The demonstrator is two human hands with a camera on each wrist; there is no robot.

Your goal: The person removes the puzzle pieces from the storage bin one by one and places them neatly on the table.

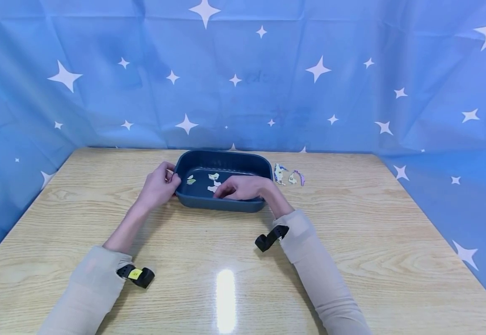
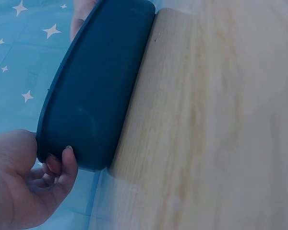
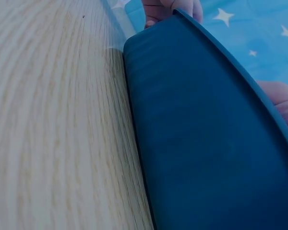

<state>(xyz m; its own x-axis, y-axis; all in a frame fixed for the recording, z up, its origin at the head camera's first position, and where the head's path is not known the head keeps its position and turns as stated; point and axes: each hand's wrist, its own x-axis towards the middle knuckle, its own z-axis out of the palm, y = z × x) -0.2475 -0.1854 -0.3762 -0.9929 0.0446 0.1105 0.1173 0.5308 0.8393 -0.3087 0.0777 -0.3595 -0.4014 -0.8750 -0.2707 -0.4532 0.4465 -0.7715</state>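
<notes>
Betw. the hands sits the dk-blue bin [image 1: 222, 204]: L hand [image 1: 159, 185] grips its L end; R hand [image 1: 245, 187] dips inside, fingers bent by pale scraps [image 1: 213, 177], can't tell if pinching one. Step looks like handling scraps in there; next move prob. calls for a light fingertip pinch. Loose bits [image 1: 279, 174] lie R of R hand, outside. Yellow tag [image 1: 135, 273] behind L hand: marks too small to read.

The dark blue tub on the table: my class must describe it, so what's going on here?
A person's left-hand grip holds the left end of the dark blue tub, which stands on a wooden table. Their right-hand grip is down inside it, beside some small pale pieces; whether it pinches one can't be seen. More pieces lie on the table just right of the tub.
</notes>
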